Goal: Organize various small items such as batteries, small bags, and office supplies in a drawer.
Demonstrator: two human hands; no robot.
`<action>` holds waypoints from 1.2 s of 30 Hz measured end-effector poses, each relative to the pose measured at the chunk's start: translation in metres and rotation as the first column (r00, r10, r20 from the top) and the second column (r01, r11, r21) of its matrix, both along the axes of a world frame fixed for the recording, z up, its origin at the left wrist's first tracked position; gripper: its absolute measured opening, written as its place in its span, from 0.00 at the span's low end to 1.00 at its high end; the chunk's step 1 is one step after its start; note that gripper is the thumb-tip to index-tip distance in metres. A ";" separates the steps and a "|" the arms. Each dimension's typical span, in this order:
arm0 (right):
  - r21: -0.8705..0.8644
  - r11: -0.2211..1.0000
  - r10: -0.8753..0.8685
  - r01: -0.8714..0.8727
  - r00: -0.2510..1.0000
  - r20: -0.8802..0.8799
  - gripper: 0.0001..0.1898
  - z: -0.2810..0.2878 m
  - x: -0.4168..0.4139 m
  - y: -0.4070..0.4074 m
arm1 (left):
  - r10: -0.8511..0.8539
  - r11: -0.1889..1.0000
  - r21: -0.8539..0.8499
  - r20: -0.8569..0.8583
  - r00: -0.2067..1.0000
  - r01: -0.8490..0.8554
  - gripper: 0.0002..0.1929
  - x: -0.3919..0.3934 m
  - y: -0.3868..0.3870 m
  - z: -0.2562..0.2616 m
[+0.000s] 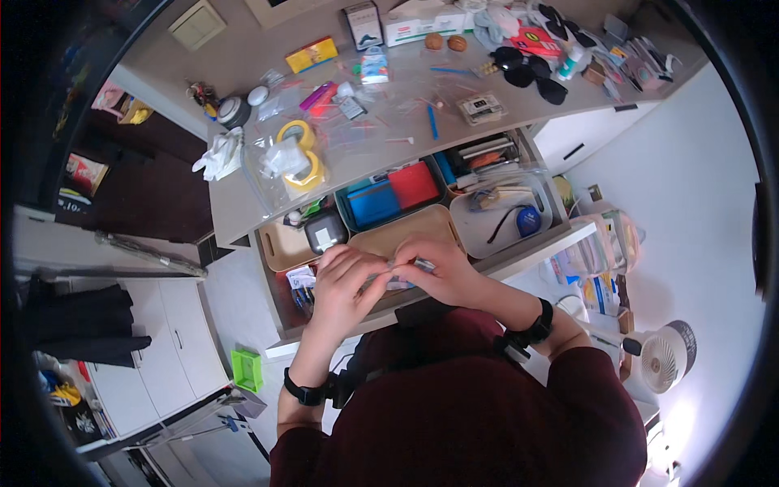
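Note:
My left hand (pixel 353 283) and my right hand (pixel 439 271) meet over the front of an open drawer (pixel 389 316). Their thumbs and fingertips pinch a small clear plastic piece (pixel 398 283), which the fingers largely hide. Just beyond them lies a tan plastic tray (pixel 420 224), with no contents visible in its exposed part. Behind that, a teal bin (pixel 342 210) holds a blue pouch (pixel 372 204) and a red one (pixel 417 184). To the right, a white tray (pixel 487 234) contains a blue tape measure (pixel 528 220) with a black strap.
The desktop (pixel 389 125) above the drawer carries yellow tape rolls (pixel 306 173), white gloves (pixel 220 155), sunglasses (pixel 523 67), two walnuts (pixel 444 42) and small boxes. A black case (pixel 326 231) sits at the drawer's left. A fan (pixel 660 359) stands to the right, a green basket (pixel 246 369) on the floor.

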State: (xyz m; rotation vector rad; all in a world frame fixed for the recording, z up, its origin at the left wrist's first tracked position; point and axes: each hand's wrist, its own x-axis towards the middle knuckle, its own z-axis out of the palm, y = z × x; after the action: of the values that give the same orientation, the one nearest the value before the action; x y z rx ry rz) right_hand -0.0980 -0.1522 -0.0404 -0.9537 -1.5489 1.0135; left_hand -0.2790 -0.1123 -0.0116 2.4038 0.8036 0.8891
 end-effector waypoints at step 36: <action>0.096 0.988 -0.122 0.123 0.992 -0.020 0.05 0.018 0.046 0.000 | 0.139 0.990 -0.003 -0.071 0.988 -0.140 0.02 -0.045 0.013 -0.012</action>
State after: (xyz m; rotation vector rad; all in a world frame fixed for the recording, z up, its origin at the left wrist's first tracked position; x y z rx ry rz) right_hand -0.0516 -0.1519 -0.0226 -0.9593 -1.4952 0.8495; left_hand -0.3238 -0.0991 -0.0235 2.4074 1.0111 0.8556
